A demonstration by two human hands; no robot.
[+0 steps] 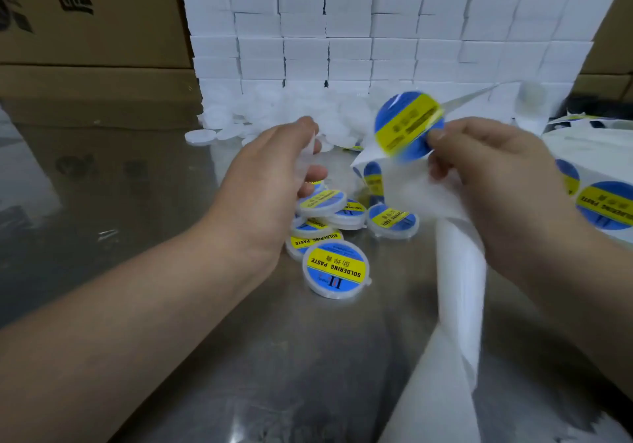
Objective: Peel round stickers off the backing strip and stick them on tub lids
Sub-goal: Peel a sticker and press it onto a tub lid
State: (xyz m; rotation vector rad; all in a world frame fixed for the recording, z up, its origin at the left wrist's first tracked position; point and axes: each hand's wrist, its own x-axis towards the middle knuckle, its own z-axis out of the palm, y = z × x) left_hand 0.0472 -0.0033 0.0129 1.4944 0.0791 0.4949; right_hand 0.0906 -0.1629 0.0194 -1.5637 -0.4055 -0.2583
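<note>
Left of the labelled tubs (336, 268) clustered on the steel desk (212, 357), the left hand (270, 172) hovered just above them, its fingers curled round a blurred plain white tub (308, 156). Up and to the right of the cluster, the right hand (496, 168) pinched a blue-and-yellow round sticker (407, 125) in the air, while the white backing strip (460, 271) trailed down beneath it.

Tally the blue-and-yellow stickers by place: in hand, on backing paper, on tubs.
Peeled sticker in right hand: 1
Stickers on backing paper: 3
Stickered tubs clearly visible: 6
Total: 10
</note>
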